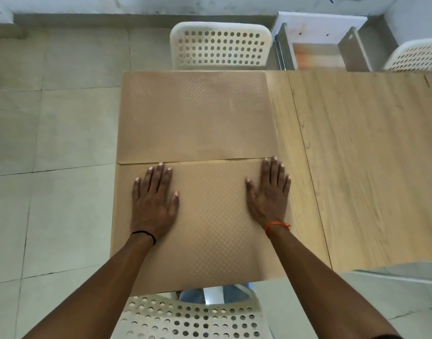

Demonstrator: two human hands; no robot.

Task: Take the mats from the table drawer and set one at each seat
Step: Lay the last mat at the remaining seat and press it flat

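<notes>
The near tan rectangular embossed mat point(210, 223) lay flat at the end of the pale wood-grain table point(356, 155), squared to the edge in front of the near white perforated plastic chair point(185, 316), so that it marked that seat. Both palms rested on it, probably to smooth it and settle its position. The left hand point(155, 201) lay flat on the mat's left part with fingers straight and slightly spread, clasping nothing. The right hand point(268, 192) lay the same way at the mat's right edge, fingers straight and close together, its outer fingertips seeming to reach the bare wood.

A second tan embossed mat point(195, 116) lay beyond, its near edge slightly overlapping the first, facing the far white perforated chair point(220, 45); that seat looked served. Further right, an open white-and-grey drawer point(320, 50) stuck out on the far side, apparently without mats. Another white chair point(418, 57) beside it had no mat before it, so the job seemed unfinished.
</notes>
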